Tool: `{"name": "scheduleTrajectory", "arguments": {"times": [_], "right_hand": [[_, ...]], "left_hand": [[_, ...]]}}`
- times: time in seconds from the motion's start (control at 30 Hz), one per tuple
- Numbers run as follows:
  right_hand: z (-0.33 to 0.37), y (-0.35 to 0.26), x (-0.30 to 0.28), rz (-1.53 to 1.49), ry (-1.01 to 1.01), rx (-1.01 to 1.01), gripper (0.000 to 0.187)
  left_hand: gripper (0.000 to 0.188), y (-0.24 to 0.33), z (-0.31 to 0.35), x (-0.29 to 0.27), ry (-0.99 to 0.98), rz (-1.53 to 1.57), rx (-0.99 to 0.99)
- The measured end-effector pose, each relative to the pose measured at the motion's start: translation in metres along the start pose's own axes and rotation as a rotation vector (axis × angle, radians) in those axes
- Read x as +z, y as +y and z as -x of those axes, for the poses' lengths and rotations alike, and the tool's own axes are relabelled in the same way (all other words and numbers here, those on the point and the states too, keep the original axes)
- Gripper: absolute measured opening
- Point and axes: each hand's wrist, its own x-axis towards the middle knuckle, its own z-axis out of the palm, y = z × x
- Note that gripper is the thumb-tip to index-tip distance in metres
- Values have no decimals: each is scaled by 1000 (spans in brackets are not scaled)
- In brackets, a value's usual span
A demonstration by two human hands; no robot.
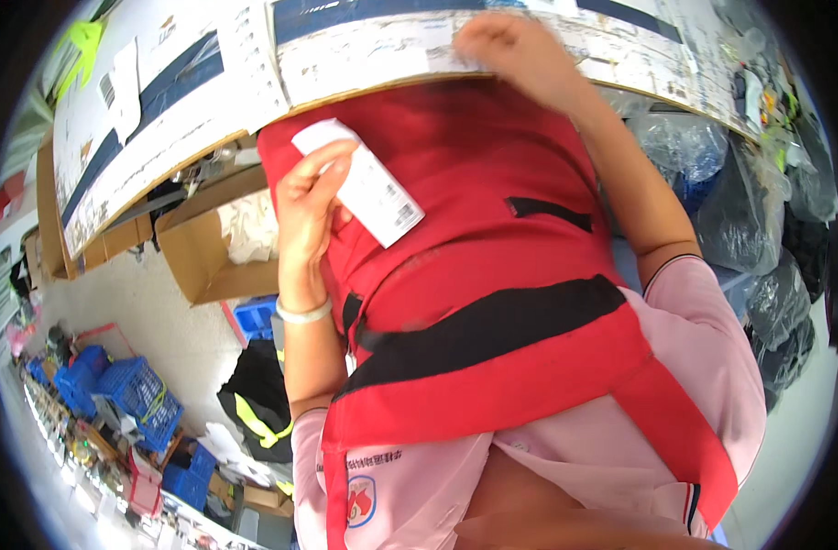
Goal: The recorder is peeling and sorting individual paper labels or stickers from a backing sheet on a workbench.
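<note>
Plainly, white barcoded paper slip [368,183].

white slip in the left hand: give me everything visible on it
The white slip is a small rectangular paper label, flat and tilted diagonally, with dark printed marks near its lower right end. The left hand grips its left edge with the fingers curled over it. It lies against the red fabric behind it.

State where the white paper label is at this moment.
In the head view, the white paper label sits left of centre, pinched in the left hand and lying against the red apron, just below the edge of the cardboard sheet.
</note>
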Motion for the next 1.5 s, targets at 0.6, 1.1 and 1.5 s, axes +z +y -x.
{"name": "scheduleTrajectory", "arguments": {"times": [0.6, 1.1, 1.5], "right_hand": [[25, -34, 83, -315, -285, -41, 12], [-37, -28, 36, -414, -163, 346, 16], [-39, -14, 43, -383, -160, 335, 14]], "left_hand": [[20, -12, -8, 5, -135, -57, 64], [40, -33, -28, -14, -105, 54, -63], [33, -34, -28, -13, -112, 43, -47]]}}
